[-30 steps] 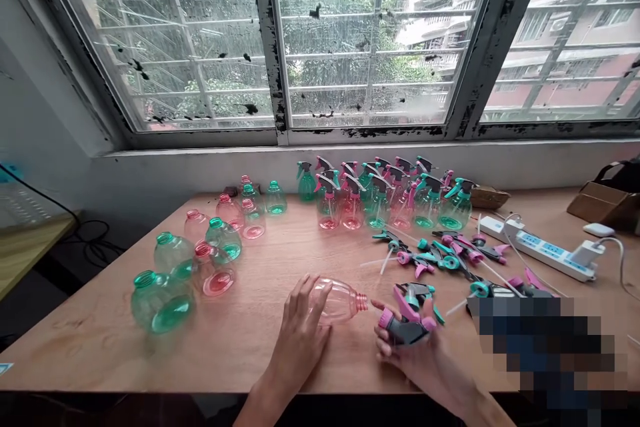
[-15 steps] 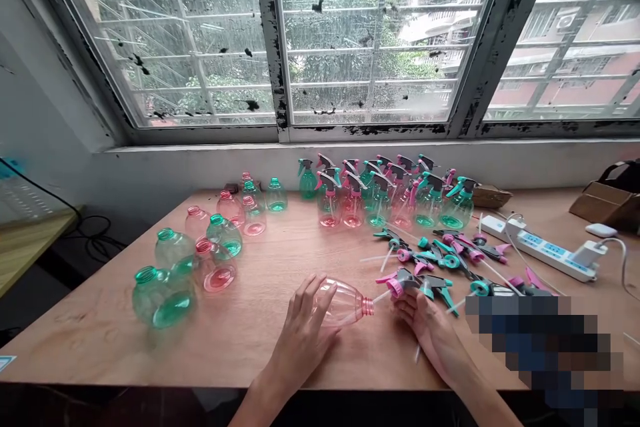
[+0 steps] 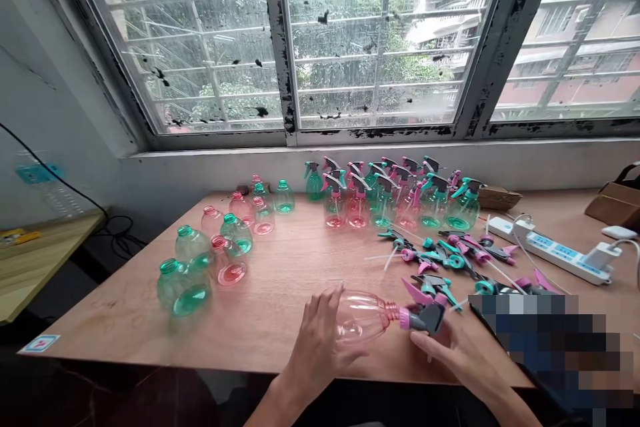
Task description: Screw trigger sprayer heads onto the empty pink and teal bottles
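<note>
My left hand (image 3: 317, 337) is wrapped around the base end of a clear pink bottle (image 3: 364, 315), which lies on its side with its neck to the right. At that neck sits a pink and dark grey trigger spray head (image 3: 424, 317), its collar against the bottle mouth; whether the threads have caught, I cannot tell. My right hand (image 3: 457, 350) grips the back of this spray head between thumb and fingers. Just beyond, on the table, lies a heap of loose spray heads (image 3: 453, 257) in pink, teal and grey with thin white tubes.
Several open bottles (image 3: 231, 267), green and pink, stand on the left. Finished-looking spray bottles (image 3: 384, 203) form a cluster near the wall. At the right are a white power strip (image 3: 560, 253) with cables and a cardboard box (image 3: 615, 203). The front table edge runs close below my hands.
The spray head has moved against the bottle's neck; its tube no longer shows outside. The view has turned slightly left, and both hands sit lower and farther right in the picture.
</note>
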`<state>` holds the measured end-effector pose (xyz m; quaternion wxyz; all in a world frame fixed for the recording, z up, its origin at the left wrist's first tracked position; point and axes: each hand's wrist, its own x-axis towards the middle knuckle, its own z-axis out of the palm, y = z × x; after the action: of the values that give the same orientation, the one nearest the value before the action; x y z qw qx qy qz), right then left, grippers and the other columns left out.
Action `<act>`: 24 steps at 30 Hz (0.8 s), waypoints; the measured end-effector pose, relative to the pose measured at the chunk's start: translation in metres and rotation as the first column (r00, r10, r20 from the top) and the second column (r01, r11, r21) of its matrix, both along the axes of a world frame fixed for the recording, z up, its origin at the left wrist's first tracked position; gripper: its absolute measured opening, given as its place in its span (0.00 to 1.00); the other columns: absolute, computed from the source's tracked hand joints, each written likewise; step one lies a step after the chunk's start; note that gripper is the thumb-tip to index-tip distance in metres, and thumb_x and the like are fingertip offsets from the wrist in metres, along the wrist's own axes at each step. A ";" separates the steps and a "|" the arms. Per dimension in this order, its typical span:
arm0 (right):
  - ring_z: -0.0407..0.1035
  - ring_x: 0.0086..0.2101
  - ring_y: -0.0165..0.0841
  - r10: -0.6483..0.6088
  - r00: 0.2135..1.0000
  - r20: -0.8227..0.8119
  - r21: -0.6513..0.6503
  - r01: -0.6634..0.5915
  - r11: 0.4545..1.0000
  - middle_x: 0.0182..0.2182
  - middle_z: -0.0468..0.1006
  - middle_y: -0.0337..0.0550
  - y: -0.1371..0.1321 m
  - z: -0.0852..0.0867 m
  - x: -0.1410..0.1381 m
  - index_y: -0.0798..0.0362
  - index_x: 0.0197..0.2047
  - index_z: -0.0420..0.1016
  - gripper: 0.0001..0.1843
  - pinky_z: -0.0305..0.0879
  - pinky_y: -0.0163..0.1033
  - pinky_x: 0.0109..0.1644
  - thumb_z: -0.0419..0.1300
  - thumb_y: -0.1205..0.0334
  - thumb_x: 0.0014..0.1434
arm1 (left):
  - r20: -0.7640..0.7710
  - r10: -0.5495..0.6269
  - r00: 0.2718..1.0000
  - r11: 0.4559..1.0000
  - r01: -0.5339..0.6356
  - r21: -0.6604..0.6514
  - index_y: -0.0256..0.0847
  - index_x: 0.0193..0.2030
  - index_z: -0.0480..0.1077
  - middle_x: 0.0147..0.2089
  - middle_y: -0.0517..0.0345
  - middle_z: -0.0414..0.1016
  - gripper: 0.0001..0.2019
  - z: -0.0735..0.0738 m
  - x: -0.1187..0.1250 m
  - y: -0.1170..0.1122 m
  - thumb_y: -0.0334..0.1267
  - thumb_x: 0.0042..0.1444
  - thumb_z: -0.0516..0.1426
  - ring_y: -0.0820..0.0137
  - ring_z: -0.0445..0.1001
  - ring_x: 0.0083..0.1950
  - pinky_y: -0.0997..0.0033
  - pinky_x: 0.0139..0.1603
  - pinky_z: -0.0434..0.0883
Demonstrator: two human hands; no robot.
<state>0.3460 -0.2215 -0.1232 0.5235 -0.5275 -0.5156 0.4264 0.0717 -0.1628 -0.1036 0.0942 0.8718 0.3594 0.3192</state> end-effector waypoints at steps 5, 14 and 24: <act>0.74 0.50 0.53 -0.118 0.968 0.220 0.180 0.079 0.981 0.49 0.82 0.48 0.007 -0.007 0.008 0.43 0.49 0.83 0.16 0.72 0.57 0.55 0.66 0.46 0.62 | 0.044 -0.084 0.996 0.993 0.087 -0.079 0.50 0.75 0.44 0.70 0.39 0.64 0.51 -0.011 0.009 -0.001 0.52 0.54 0.69 0.45 0.64 0.69 0.39 0.68 0.65; 0.67 0.60 0.53 -0.259 0.927 0.272 0.319 0.167 0.933 0.56 0.77 0.51 0.018 -0.019 0.014 0.45 0.46 0.81 0.13 0.61 0.63 0.66 0.63 0.47 0.66 | 0.203 -0.146 0.968 0.941 0.199 -0.274 0.53 0.77 0.33 0.79 0.40 0.42 0.51 -0.024 0.026 0.005 0.29 0.60 0.64 0.49 0.43 0.80 0.34 0.76 0.53; 0.73 0.51 0.54 -0.495 0.801 0.337 0.301 0.406 0.863 0.46 0.83 0.49 0.020 -0.019 0.033 0.49 0.45 0.81 0.22 0.60 0.56 0.62 0.66 0.41 0.57 | 0.366 -0.095 0.926 0.837 0.273 -0.474 0.48 0.77 0.44 0.73 0.41 0.57 0.49 -0.019 0.046 0.008 0.36 0.56 0.70 0.48 0.59 0.74 0.41 0.75 0.59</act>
<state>0.3791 -0.2010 -0.1426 0.5459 -0.6521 -0.5139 0.1129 0.1181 -0.1544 -0.1230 0.4137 0.7796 0.3242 0.3405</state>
